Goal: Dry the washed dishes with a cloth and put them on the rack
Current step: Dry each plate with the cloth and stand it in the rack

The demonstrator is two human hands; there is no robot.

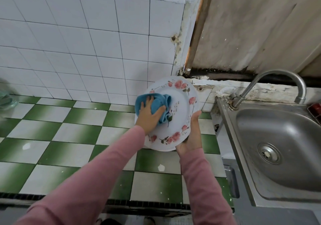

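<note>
While the left hand (149, 117) bunches a soft blue cloth (159, 101) between thumb and spread fingers and presses it onto the upper left of a round white plate with pink roses (180, 106), the right hand (191, 136) grasps the plate's lower right rim, thumb up along the edge. Tilted toward the person, the plate is held above the green-and-white checked tile counter (69, 129), left of the steel sink (278, 138).

Surfaces: glazed, cloth, steel.
Plate (180, 110) glossy glazed white, floral print; cloth (157, 105) soft blue fabric; sink (278, 138) brushed stainless; table (69, 138) glossy tile.
</note>
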